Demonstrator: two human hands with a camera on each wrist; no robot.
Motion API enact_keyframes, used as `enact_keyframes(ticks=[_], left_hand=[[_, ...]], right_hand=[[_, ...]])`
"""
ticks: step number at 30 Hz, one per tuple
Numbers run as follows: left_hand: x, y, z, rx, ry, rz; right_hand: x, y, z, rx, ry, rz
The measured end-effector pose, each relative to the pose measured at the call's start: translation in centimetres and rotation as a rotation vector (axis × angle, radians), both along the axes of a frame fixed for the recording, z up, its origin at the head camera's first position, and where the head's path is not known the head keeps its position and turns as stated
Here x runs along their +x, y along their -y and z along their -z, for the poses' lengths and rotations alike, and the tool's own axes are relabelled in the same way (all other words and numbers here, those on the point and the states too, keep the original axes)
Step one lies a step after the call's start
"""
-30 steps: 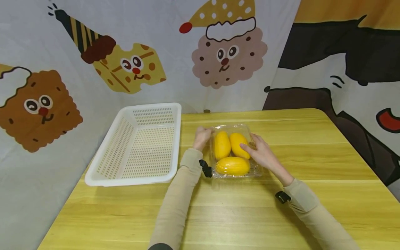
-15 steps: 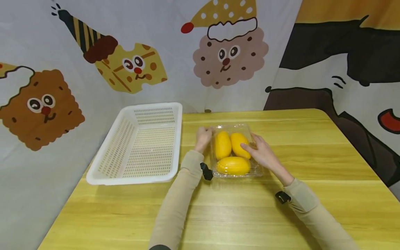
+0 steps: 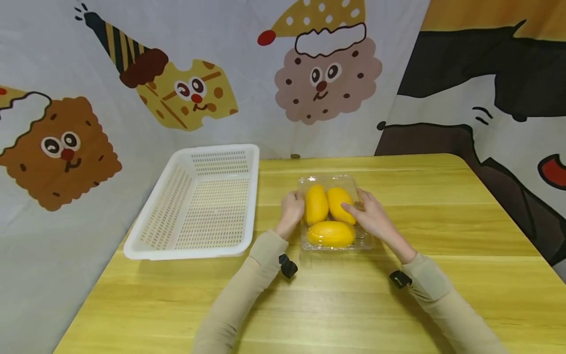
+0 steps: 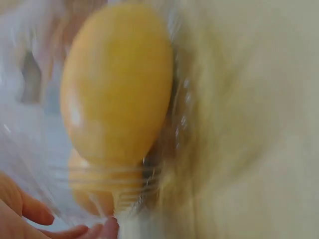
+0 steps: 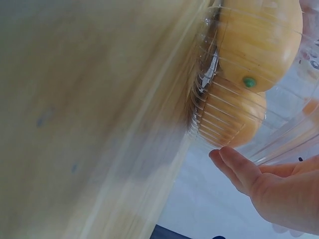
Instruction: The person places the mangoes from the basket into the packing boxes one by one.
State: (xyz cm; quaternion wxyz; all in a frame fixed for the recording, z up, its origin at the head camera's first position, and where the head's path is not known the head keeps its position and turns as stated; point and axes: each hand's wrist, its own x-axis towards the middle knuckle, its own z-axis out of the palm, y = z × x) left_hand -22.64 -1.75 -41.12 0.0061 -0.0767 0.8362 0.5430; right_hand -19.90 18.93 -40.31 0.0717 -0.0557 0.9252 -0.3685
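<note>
A clear plastic clamshell container stands on the table and holds three smooth yellow mangoes. Two mangoes, a left one and a right one, lie lengthwise at the back. The front mango lies crosswise. My left hand has curled fingers at the container's left side; in the left wrist view its fingertips meet the clear wall. My right hand grips the right side, thumb over the lid and fingers along the wall. A green stem end shows on one mango.
A white perforated plastic basket sits to the left of the container, with nothing inside. Behind the wooden table hangs a cloth printed with cartoon faces. Black wrist straps are on both sleeves.
My left hand has slid from the container's back left corner toward me along its left side, the forearm shifting left. The right hand keeps its place; the view tilts slightly.
</note>
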Motion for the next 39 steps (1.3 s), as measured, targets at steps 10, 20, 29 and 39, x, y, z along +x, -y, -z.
enact_keyframes(ticks=[10, 20, 29, 39], left_hand=[[4.3, 1.3, -1.2, -0.319, 0.019, 0.293], [6.1, 4.1, -3.3, -0.260, 0.306, 0.594], [6.1, 4.4, -2.6, -0.026, 0.514, 0.700], [6.5, 3.7, -2.1, -0.066, 0.451, 0.679]], right_hand=[[-0.1, -0.1, -0.1, 0.004, 0.010, 0.010], [-0.2, -0.1, -0.2, -0.002, 0.010, 0.007], [-0.2, -0.2, -0.2, 0.010, -0.002, 0.003], [0.0, 0.0, -0.2, 0.013, 0.006, -0.003]])
